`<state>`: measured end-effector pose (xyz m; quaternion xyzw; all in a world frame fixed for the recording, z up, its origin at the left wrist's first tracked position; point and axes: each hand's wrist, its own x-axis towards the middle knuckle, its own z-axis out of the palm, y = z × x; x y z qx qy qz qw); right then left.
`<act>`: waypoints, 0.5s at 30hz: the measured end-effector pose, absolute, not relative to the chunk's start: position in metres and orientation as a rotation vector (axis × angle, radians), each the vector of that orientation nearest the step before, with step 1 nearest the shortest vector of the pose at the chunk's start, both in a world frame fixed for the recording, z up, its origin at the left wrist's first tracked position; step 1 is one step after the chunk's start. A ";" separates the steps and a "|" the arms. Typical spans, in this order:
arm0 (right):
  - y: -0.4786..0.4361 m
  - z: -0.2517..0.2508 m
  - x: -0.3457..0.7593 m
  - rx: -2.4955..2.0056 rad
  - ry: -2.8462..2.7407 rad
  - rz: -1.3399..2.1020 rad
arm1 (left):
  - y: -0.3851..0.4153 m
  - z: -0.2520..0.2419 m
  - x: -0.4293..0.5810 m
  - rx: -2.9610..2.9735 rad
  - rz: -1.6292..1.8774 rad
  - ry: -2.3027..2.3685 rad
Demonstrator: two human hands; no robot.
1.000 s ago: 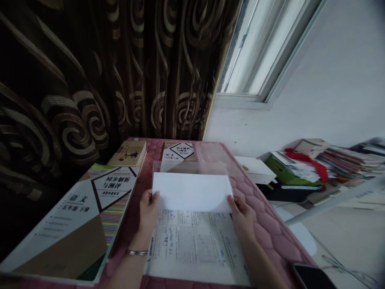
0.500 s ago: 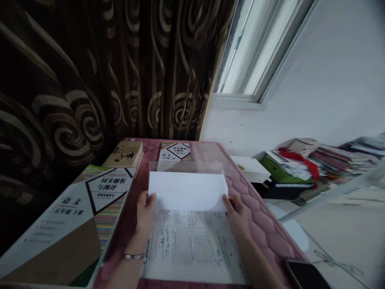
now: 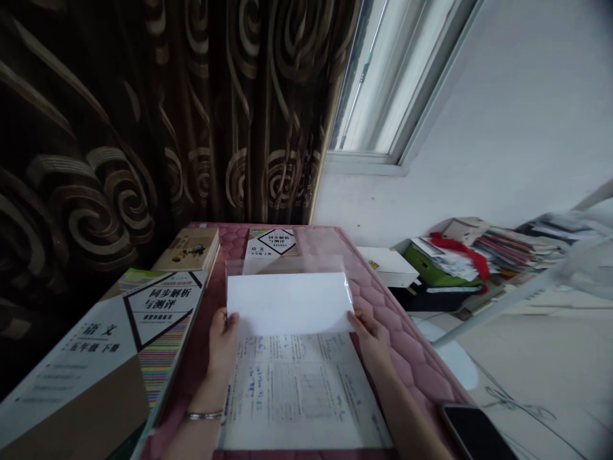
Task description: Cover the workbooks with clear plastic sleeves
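I tallied one set of left fingers [image 3: 232,319] and one set of right fingers [image 3: 355,319], both mine. One bracelet [image 3: 204,415]. One clear sleeve [image 3: 287,266], one blank white paper [image 3: 288,303], one printed page [image 3: 301,396] with pen marks. Two diamond-cover workbooks [image 3: 71,383]. One tan-covered book [image 3: 189,249] showed; couldn't tell how many sat under it. One phone [image 3: 476,434], one pink counter [image 3: 414,354], one curtain [image 3: 191,115], one window [image 3: 383,83], one white box [image 3: 390,267], one red cloth [image 3: 462,252]. Stacked papers [image 3: 517,249]: many, too blurred to count.
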<state>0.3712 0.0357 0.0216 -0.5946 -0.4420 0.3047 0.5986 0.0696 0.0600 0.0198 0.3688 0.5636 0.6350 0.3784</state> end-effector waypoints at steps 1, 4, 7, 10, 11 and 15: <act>0.036 0.022 0.371 -1.392 -1.040 0.684 | 0.060 0.019 0.069 0.958 1.618 1.429; 0.039 0.022 0.365 -1.423 -1.061 0.616 | 0.060 0.018 0.069 0.978 1.596 1.431; 0.041 0.022 0.359 -1.439 -1.060 0.557 | 0.059 0.020 0.070 0.996 1.587 1.468; 0.040 0.022 0.357 -1.454 -1.052 0.555 | 0.058 0.022 0.070 0.984 1.593 1.463; 0.039 0.023 0.358 -1.451 -1.041 0.567 | 0.058 0.023 0.070 0.972 1.593 1.443; 0.035 0.026 0.362 -1.408 -1.003 0.644 | 0.059 0.020 0.069 0.958 1.612 1.389</act>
